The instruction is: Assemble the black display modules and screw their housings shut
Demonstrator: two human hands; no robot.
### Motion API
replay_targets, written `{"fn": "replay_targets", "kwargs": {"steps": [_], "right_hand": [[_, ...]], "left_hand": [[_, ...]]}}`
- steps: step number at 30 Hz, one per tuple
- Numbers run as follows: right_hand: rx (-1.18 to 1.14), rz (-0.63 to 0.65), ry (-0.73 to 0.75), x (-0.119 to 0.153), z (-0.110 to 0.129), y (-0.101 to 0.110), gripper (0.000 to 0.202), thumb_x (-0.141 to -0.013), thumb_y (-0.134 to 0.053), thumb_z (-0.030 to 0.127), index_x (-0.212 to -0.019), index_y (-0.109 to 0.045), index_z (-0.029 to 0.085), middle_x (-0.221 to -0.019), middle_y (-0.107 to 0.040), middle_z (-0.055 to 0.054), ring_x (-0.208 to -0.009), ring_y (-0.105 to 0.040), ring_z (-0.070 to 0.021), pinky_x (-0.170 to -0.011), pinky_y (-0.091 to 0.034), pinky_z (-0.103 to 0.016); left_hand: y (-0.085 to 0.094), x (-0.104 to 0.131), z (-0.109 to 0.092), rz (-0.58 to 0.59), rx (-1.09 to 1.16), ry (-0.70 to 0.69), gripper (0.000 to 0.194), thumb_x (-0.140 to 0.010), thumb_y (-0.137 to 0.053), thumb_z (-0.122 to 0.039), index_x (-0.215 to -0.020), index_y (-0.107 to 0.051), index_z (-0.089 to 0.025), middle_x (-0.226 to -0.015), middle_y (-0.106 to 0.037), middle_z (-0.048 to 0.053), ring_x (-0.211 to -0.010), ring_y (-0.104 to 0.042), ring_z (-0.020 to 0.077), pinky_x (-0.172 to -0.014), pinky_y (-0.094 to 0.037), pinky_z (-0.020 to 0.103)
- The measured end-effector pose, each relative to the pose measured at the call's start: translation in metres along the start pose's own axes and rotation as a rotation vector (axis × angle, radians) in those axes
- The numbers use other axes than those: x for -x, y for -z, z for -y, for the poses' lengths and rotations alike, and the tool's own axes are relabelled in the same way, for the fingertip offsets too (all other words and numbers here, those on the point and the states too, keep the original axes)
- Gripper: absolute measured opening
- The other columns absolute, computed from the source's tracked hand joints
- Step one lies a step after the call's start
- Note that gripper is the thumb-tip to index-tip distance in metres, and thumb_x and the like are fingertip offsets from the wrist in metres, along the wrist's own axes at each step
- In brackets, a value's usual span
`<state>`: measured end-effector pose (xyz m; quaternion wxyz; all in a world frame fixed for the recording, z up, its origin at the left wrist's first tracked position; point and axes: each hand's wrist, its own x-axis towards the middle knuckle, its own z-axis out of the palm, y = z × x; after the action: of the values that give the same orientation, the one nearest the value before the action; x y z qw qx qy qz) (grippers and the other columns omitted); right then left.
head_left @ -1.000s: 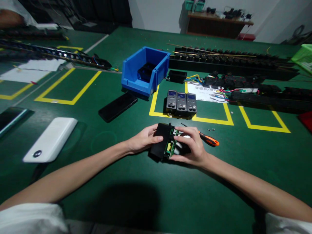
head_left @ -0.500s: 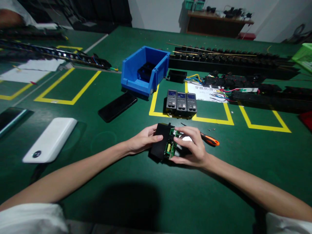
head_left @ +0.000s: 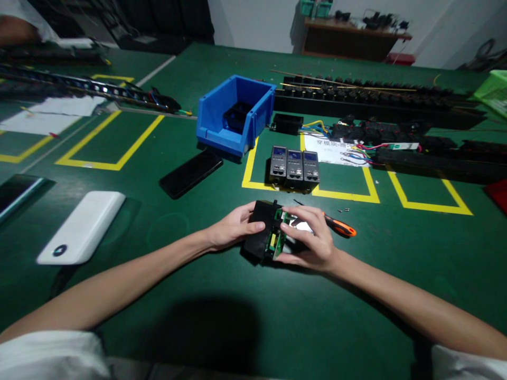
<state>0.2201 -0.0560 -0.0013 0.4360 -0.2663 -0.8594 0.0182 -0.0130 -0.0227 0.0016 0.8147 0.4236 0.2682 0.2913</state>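
A black housing [head_left: 259, 240] is held by my left hand [head_left: 233, 228], thumb on top and fingers at its far left side. A green circuit board [head_left: 279, 243] with a yellow part sticks out of the housing's right side. My right hand [head_left: 312, 240] grips that board between thumb and fingertips. Just right of this hand lies an orange and black screwdriver [head_left: 341, 227], its shaft partly hidden, with small screws [head_left: 346, 210] near it. Beyond my hands, three grey modules [head_left: 295, 168] with small screens stand side by side.
A blue bin [head_left: 225, 138] with black parts stands behind, a black phone [head_left: 191, 173] before it. At left lie a white power bank [head_left: 83, 227] and another phone [head_left: 19, 195]. Black strips with wires [head_left: 380, 132] fill the back right. A person's arm [head_left: 18, 29] shows far left.
The circuit board sits very slightly closer to the housing, and my right fingers have shifted a little left with it. My left hand looks the same.
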Motion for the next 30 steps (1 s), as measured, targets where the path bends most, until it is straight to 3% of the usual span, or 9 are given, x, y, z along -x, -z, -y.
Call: {"fn": "replay_targets", "kwargs": {"steps": [6, 11, 20, 30], "right_hand": [[0.046, -0.016, 0.006, -0.0018, 0.0038, 0.0010, 0.077, -0.069, -0.080, 0.050, -0.136, -0.050, 0.025, -0.136, -0.054, -0.016, -0.115, -0.056, -0.0328, -0.088, -0.051, -0.053], [0.108, 0.065, 0.014, -0.0045, 0.0057, 0.0011, 0.080, -0.073, -0.074, 0.054, -0.140, -0.047, 0.021, -0.139, -0.050, -0.019, -0.120, -0.052, -0.0349, -0.092, -0.050, -0.055], [0.092, 0.115, -0.016, -0.0021, 0.0041, -0.0002, 0.066, -0.081, -0.068, 0.040, -0.141, -0.046, 0.024, -0.143, -0.049, -0.016, -0.121, -0.053, -0.0328, -0.094, -0.050, -0.054], [0.096, 0.090, 0.032, -0.0025, 0.0050, -0.0002, 0.055, -0.081, -0.067, 0.027, -0.133, -0.053, 0.019, -0.130, -0.059, -0.016, -0.118, -0.056, -0.0301, -0.092, -0.053, -0.049]], "left_hand": [[0.0014, 0.0001, -0.0045, 0.042, 0.101, 0.124, 0.044, -0.087, -0.066, -0.030, -0.127, -0.057, -0.014, -0.116, -0.069, 0.016, -0.097, -0.070, 0.0216, -0.085, -0.054, 0.030], [0.0031, -0.0012, -0.0037, 0.040, 0.174, 0.161, 0.036, -0.092, -0.058, -0.030, -0.123, -0.060, -0.012, -0.110, -0.071, 0.016, -0.091, -0.071, 0.0203, -0.087, -0.054, 0.034], [0.0020, -0.0010, -0.0038, 0.037, 0.159, 0.162, 0.040, -0.094, -0.055, -0.031, -0.132, -0.054, -0.018, -0.116, -0.068, 0.014, -0.093, -0.069, 0.0183, -0.079, -0.055, 0.027], [0.0042, -0.0009, -0.0033, 0.002, 0.212, 0.145, 0.037, -0.092, -0.058, -0.026, -0.128, -0.058, -0.021, -0.120, -0.066, 0.011, -0.100, -0.066, 0.0179, -0.085, -0.053, 0.029]]}}
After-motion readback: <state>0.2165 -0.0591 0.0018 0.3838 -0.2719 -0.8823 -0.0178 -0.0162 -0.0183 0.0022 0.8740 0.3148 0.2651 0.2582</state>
